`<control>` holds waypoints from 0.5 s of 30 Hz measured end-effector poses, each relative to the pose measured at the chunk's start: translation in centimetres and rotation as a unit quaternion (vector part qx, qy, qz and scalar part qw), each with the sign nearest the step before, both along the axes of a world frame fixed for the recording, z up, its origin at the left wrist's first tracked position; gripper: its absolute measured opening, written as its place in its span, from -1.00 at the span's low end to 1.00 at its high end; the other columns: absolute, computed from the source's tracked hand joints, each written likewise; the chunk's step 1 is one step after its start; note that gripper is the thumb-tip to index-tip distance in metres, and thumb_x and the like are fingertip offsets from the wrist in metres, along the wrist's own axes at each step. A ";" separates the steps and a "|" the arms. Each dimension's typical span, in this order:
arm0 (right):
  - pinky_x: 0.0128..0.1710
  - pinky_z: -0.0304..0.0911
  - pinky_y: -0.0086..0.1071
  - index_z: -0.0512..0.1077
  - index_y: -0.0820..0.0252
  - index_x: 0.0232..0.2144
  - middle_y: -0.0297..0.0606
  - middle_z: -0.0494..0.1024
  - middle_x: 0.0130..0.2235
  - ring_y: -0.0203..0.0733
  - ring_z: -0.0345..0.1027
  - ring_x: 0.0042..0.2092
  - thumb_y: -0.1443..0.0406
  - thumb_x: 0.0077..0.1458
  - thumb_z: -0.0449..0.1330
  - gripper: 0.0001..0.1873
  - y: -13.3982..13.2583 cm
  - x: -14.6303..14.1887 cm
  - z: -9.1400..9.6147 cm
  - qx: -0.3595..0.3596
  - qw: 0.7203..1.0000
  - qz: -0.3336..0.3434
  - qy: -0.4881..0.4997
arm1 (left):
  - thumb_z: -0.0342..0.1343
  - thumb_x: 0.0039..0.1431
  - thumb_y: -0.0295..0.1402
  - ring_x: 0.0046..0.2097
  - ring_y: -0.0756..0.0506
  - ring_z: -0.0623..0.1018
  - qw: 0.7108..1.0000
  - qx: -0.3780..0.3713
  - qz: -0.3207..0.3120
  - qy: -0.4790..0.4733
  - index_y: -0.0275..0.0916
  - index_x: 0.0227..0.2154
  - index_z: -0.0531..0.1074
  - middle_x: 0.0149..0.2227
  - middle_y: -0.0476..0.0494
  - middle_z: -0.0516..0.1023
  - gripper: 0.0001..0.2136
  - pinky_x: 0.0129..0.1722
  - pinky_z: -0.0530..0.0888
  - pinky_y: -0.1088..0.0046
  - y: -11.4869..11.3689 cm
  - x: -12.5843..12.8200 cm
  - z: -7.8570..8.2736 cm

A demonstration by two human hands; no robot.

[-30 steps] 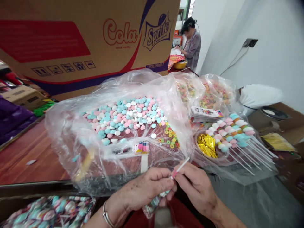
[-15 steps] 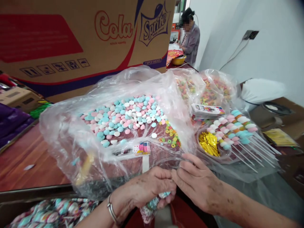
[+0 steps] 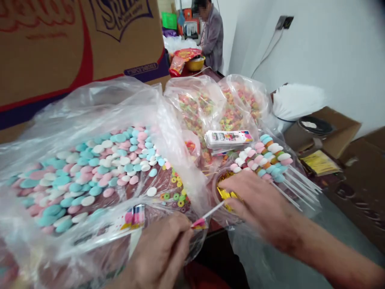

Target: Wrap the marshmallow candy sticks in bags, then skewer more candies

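While I watch the head feed, the left hand (image 3: 159, 257) sits low in the middle of view, clenched around the bottom end of a thin white stick (image 3: 212, 209). A pink candy (image 3: 198, 223) is threaded on the stick right at the fingertips, and the bare end points up and to the right.

Over to the right hand (image 3: 264, 208): it's reaching across to the small bowl (image 3: 214, 185), fingers stretched out and thumb held apart, with nothing gripped that I can see. The gold twist ties (image 3: 225, 195) in the bowl show between thumb and fingers, and the tip of the stick ends just beside the thumb.

Left of both hands lies a big clear plastic bag (image 3: 99, 104) of pink, blue and white candy discs (image 3: 90, 172), with small coloured ring candies (image 3: 174, 196) at its near corner. Just behind the right hand, finished candy skewers (image 3: 264, 156) lie fanned out, sticks pointing right. Beside them is a stack of printed cards (image 3: 228, 138), and behind those, more bags of ring candy (image 3: 198, 108).

A cardboard box (image 3: 75, 48) fills the upper left. Far back, another person (image 3: 212, 36) stands at a table by a yellow bowl (image 3: 195, 64).
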State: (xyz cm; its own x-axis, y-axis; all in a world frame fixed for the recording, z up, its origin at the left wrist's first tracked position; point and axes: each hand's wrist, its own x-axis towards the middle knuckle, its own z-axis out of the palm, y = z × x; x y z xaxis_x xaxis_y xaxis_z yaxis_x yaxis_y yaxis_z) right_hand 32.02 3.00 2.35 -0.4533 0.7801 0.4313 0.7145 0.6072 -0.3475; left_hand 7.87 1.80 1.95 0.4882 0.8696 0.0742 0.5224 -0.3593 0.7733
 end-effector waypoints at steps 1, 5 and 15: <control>-0.10 0.15 -0.21 0.39 0.25 -0.19 -0.16 0.49 -0.25 -0.12 0.27 -0.18 0.39 0.29 -0.07 -0.77 0.6 1.7 -0.4 -0.014 0.999 -0.033 -0.024 | 0.06 0.21 -0.38 -0.45 -0.06 0.45 0.999 -0.034 0.026 -0.003 -0.14 -0.37 0.49 -0.48 -0.06 0.51 -0.88 -0.41 0.35 0.50 0.5 0.4 0.4; -0.22 0.11 -0.22 0.41 0.20 -0.41 -0.20 0.43 -0.36 -0.10 0.23 -0.28 0.43 0.20 0.08 -0.83 1.8 5.1 -2.6 -0.049 0.980 -0.027 -0.192 | 0.03 0.24 -0.22 -0.50 -0.03 0.42 0.981 -0.166 0.100 -0.025 -0.18 -0.46 0.44 -0.54 -0.02 0.46 -0.78 -0.52 0.33 0.55 1.8 1.6 1.4; -0.28 0.04 -0.23 0.38 0.22 -0.52 -0.19 0.41 -0.43 -0.08 0.18 -0.32 0.50 0.03 0.18 -0.85 1.7 2.7 -4.4 0.019 0.951 -0.062 -0.301 | 0.14 0.15 -0.18 -0.56 0.03 0.35 0.942 -0.272 0.138 -0.138 -0.22 -0.51 0.44 -0.60 -0.01 0.43 -0.77 -0.60 0.28 0.61 0.4 1.4 0.9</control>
